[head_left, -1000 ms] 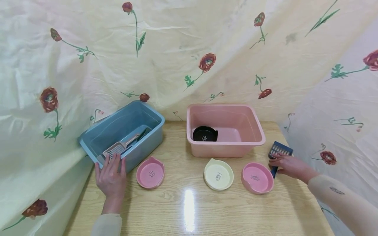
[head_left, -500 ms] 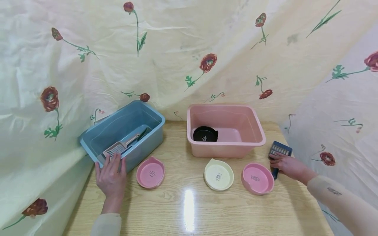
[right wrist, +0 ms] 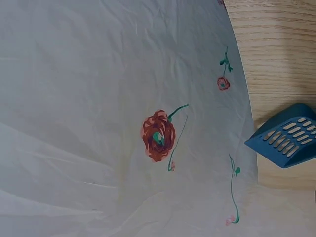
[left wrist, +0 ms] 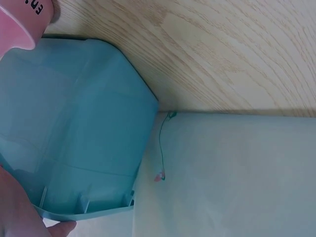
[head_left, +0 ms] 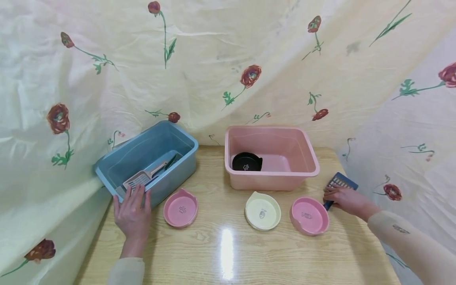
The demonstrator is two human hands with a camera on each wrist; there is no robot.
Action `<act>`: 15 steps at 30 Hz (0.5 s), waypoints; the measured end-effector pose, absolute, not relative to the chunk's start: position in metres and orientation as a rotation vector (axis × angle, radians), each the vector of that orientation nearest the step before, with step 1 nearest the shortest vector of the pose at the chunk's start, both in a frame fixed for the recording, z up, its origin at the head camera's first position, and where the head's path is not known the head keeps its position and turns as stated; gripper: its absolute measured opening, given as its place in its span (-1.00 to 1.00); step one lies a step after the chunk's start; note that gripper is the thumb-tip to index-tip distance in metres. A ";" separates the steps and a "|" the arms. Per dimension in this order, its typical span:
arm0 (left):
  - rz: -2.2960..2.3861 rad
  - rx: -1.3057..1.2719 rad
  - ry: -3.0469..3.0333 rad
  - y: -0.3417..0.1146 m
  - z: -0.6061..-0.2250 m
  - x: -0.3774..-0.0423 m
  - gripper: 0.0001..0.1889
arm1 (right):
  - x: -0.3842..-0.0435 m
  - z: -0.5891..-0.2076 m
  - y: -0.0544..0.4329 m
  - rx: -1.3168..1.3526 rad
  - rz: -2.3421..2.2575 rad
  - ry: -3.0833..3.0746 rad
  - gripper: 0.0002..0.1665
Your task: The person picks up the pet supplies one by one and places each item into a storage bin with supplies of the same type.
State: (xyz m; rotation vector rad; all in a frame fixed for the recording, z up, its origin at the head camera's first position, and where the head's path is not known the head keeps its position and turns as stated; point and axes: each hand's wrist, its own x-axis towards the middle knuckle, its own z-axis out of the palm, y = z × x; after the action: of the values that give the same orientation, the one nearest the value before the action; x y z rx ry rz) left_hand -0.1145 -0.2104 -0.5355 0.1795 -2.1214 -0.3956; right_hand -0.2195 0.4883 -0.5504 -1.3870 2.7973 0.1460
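Blue scoop (head_left: 343, 181) newly more aslant, handle (head_left: 328, 204) (half hidden) apparently clasped by right fingers (head_left: 331, 190), left fingers (head_left: 137, 194) round blue tub's rim (head_left: 179, 162)

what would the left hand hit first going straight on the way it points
The left hand would likely meet the pale slotted scoop in the blue tub first, though depth is unclear.

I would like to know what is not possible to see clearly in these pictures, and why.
1) Head view: part of the handle of the navy scoop, covered by the right hand.
2) Head view: the lower part of the black bowl, behind the front wall of the pink bin.
3) Left wrist view: the full lettering on a pink bowl, cut off by the edge.
4) Right wrist view: the scoop's handle, outside the right edge.
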 end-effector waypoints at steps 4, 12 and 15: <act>-0.379 0.187 -2.169 -0.211 -0.535 -0.113 -0.67 | -0.219 -0.548 0.488 -1.340 0.118 2.804 -0.67; -0.388 0.184 -2.148 -0.210 -0.532 -0.114 -0.68 | -0.224 -0.535 0.493 -1.170 -0.009 2.908 -0.63; -0.388 0.184 -2.150 -0.210 -0.532 -0.114 -0.69 | -0.223 -0.528 0.494 -1.168 -0.055 2.934 -0.63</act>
State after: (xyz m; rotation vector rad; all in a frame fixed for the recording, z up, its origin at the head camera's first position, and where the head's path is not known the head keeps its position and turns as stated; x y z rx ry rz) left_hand -0.1135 -0.2096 -0.5318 0.1843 -2.1503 -0.3884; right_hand -0.2231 0.4943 -0.5276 -1.1679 2.9340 -0.0546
